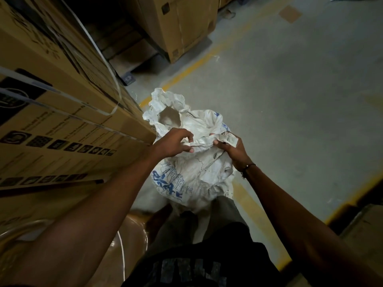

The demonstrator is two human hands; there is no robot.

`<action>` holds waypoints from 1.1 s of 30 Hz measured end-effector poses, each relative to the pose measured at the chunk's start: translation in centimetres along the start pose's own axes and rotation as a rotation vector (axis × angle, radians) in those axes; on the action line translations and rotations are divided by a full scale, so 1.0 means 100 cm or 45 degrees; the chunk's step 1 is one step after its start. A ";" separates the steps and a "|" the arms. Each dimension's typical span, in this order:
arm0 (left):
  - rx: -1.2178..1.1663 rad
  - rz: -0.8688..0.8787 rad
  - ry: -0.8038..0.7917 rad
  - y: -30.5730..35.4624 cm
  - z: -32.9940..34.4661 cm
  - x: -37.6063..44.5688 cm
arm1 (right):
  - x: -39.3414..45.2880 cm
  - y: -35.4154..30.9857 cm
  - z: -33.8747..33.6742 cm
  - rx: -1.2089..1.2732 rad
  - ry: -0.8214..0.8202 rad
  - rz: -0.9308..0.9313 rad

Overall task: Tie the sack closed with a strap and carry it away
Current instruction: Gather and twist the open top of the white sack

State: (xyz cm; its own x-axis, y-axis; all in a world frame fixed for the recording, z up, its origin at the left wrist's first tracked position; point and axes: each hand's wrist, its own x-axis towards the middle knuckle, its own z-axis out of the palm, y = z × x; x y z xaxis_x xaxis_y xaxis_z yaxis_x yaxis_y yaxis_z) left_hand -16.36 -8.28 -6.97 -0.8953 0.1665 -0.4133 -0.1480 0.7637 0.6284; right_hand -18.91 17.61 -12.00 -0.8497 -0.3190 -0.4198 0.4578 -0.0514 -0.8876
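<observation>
A white woven sack with blue print stands on the concrete floor in front of my legs. Its mouth gapes open at the far left side. My left hand pinches the gathered near rim of the sack between thumb and fingers. My right hand is closed around a bunched fold of the same rim, a hand's width to the right. A white strap loops around the carton on the left, apart from the sack.
Stacked cardboard cartons rise close on my left. Another carton stands on a pallet ahead. A yellow floor line runs diagonally; bare grey floor spreads to the right. A box edge sits at lower right.
</observation>
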 end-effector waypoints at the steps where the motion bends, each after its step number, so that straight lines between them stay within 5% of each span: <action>1: -0.008 -0.005 0.007 -0.003 0.001 -0.002 | 0.001 0.000 0.001 0.024 -0.018 0.009; 12: 0.136 0.036 -0.200 0.003 -0.004 0.009 | -0.002 0.000 0.002 0.069 -0.191 0.181; 21: 0.029 0.096 0.138 0.030 -0.009 0.027 | 0.010 -0.010 0.024 -0.314 -0.184 0.031; 29: -0.150 0.087 -0.094 0.021 -0.016 0.017 | 0.021 0.002 0.043 -0.317 0.034 -0.117; 33: -0.087 0.190 0.107 0.008 -0.003 -0.001 | 0.029 -0.003 0.042 -0.413 0.000 -0.099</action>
State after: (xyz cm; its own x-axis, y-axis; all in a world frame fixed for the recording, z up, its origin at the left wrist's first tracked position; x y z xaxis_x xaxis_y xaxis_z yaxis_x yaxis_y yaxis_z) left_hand -16.54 -7.86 -6.24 -0.9409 0.2202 -0.2575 -0.0365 0.6897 0.7232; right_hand -20.37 12.69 -12.12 -0.8788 -0.3257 -0.3486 0.2845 0.2288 -0.9310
